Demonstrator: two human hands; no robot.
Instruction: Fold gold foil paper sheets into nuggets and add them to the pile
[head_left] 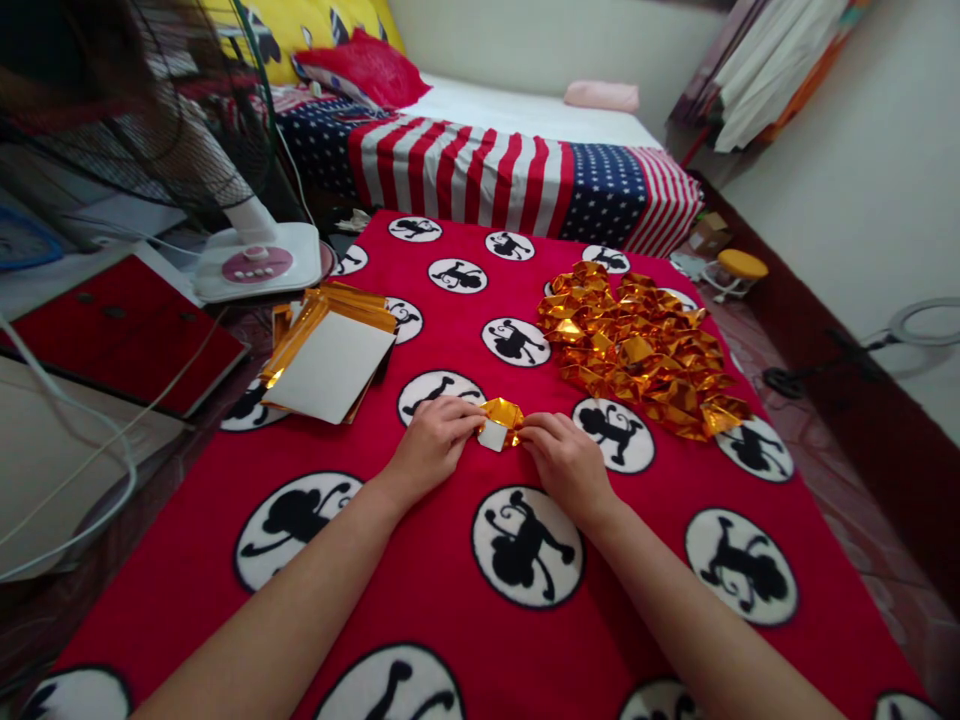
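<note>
Between my hands, low over the red cloth, is a small folded piece of gold foil paper [501,412] with a white square patch facing me. My left hand [439,437] pinches its left edge, and my right hand [566,460] pinches the right edge. Both sets of fingers are closed; the tips are partly hidden by the knuckles. To the left lies a stack of flat gold foil sheets [330,365], the top one white side up. A heap of folded gold foil pieces [637,350] spreads over the cloth on the right.
The red cloth [450,560] has white circles with black monkey figures. A fan's white base [259,262] stands beyond the sheets, near a dark red panel [124,330]. A bed with a star-and-stripe cover [480,170] is behind. A yellow stool [742,265] is at right.
</note>
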